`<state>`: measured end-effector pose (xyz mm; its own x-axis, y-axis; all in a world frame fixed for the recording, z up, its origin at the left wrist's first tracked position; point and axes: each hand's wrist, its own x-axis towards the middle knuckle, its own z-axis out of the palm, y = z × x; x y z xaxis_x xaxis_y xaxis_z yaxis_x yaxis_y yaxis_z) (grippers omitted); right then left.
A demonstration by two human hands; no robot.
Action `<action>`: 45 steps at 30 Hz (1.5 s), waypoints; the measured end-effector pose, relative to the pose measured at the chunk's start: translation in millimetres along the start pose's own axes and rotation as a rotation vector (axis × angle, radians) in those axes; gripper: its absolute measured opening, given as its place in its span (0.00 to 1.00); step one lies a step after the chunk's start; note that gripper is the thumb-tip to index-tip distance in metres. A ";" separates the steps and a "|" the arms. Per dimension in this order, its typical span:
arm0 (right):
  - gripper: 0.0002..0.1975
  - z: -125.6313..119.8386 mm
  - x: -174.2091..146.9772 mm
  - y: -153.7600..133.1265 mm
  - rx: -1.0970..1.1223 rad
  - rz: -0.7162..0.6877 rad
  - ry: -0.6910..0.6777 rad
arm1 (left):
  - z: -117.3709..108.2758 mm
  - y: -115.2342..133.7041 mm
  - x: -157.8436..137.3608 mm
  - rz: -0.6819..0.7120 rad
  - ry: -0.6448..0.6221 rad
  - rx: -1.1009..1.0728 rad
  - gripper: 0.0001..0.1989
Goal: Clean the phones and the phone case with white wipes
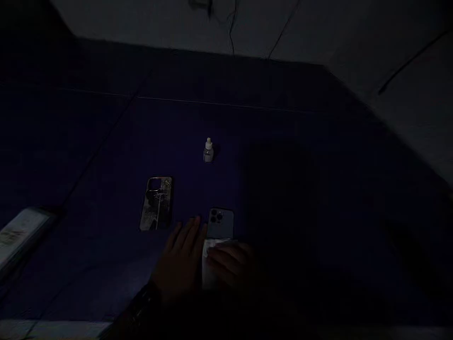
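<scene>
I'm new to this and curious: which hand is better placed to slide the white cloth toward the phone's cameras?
Probably the right hand: it rests on the white cloth, over the lower part of the phone. The left hand lies beside the phone.

One left hand (178, 267) and one right hand (230, 262) are counted. One phone (221, 225), one phone case (156, 204), one bottle (208, 152), one cloth (208, 271), one wristband (144, 298) and one box (23, 235) (cut off at the left) are seen. Three dark lines (231, 35) are counted on the wall (159, 28).
</scene>
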<state>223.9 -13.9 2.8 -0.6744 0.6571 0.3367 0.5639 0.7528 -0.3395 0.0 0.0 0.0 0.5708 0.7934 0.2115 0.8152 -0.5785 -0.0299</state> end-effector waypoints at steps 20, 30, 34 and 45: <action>0.14 -12.8 6.5 -7.7 0.091 0.120 -0.024 | -10.5 1.3 5.3 -0.043 -0.070 -0.190 0.43; 0.14 -16.7 7.3 -5.2 0.106 0.127 -0.056 | -7.8 1.1 2.7 -0.036 -0.057 -0.178 0.46; 0.17 -17.9 9.0 -4.7 0.123 0.019 -0.066 | -9.7 2.3 3.3 -0.053 -0.066 -0.169 0.40; 0.17 -15.4 2.5 -9.1 0.061 0.053 -0.118 | -5.8 0.9 1.7 -0.052 -0.050 -0.164 0.41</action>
<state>224.4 -18.5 20.2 -0.6977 0.6841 0.2126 0.5730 0.7110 -0.4076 1.1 -0.3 6.0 0.5355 0.8293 0.1595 0.8192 -0.5560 0.1404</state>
